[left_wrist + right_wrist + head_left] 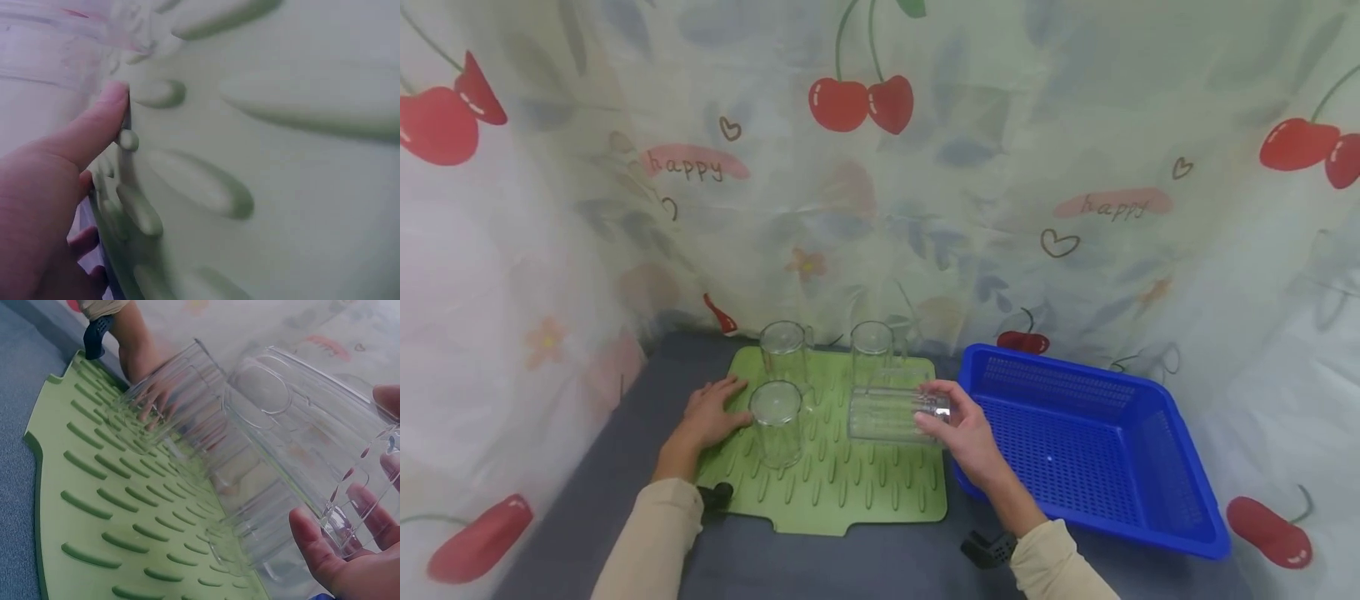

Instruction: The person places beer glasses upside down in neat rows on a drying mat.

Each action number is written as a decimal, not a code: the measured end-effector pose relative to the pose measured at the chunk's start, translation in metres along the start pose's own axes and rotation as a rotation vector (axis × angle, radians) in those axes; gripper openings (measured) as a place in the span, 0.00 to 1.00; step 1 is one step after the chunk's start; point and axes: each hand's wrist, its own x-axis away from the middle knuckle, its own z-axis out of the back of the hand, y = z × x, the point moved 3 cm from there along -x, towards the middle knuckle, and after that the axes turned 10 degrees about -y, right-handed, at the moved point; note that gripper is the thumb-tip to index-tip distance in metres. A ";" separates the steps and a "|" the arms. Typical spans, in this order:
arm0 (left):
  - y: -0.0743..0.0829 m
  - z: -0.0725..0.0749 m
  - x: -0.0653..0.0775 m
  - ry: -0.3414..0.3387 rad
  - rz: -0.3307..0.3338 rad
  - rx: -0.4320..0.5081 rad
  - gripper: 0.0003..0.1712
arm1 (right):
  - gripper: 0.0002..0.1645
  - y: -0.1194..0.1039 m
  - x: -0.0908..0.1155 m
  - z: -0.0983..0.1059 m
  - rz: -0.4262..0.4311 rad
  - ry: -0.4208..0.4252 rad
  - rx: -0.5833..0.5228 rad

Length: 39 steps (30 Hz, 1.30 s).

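My right hand [962, 429] grips a clear glass mug [883, 414] by its right end, thumb in front and fingers behind. The mug lies sideways over the green drying mat [831, 500], its other end pointing left. At the mat's left edge rests my left hand [711, 414], fingers extended; in the left wrist view its thumb [94, 128] lies along the edge. Three more clear mugs stand on the mat: a front-left mug [777, 429] beside the left thumb, a back-left mug [785, 350] and a back-right mug [871, 350] behind the held one.
A blue perforated plastic basket [1180, 467] sits to the right of the mat on the dark grey tabletop [820, 567]. Behind and on both sides hangs a curtain [955, 242] printed with cherries. Black wrist mounts [988, 550] are strapped near the cuffs.
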 end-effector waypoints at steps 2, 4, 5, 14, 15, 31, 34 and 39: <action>-0.001 0.003 0.001 0.026 0.004 0.034 0.40 | 0.28 0.000 -0.001 -0.001 0.005 -0.011 -0.005; 0.001 0.008 0.003 0.052 0.011 0.091 0.39 | 0.28 0.000 -0.001 -0.002 0.011 -0.016 -0.011; 0.002 0.012 0.004 0.068 0.014 0.126 0.38 | 0.27 0.000 -0.001 -0.002 0.013 -0.016 -0.015; 0.036 0.051 0.025 0.299 0.012 0.297 0.39 | 0.28 0.000 0.000 -0.002 0.009 -0.016 -0.011; 0.042 0.055 0.028 0.323 -0.002 0.293 0.39 | 0.28 0.000 0.001 -0.002 0.006 -0.016 -0.007; 0.167 0.070 0.066 0.374 -0.382 0.233 0.31 | 0.28 0.001 0.001 0.001 0.010 -0.008 0.009; 0.185 0.060 0.068 0.328 -0.466 0.240 0.32 | 0.28 0.002 0.001 0.001 0.007 -0.011 0.006; 0.199 0.040 0.065 0.205 -0.505 0.270 0.34 | 0.28 0.002 0.001 0.000 0.006 -0.019 -0.004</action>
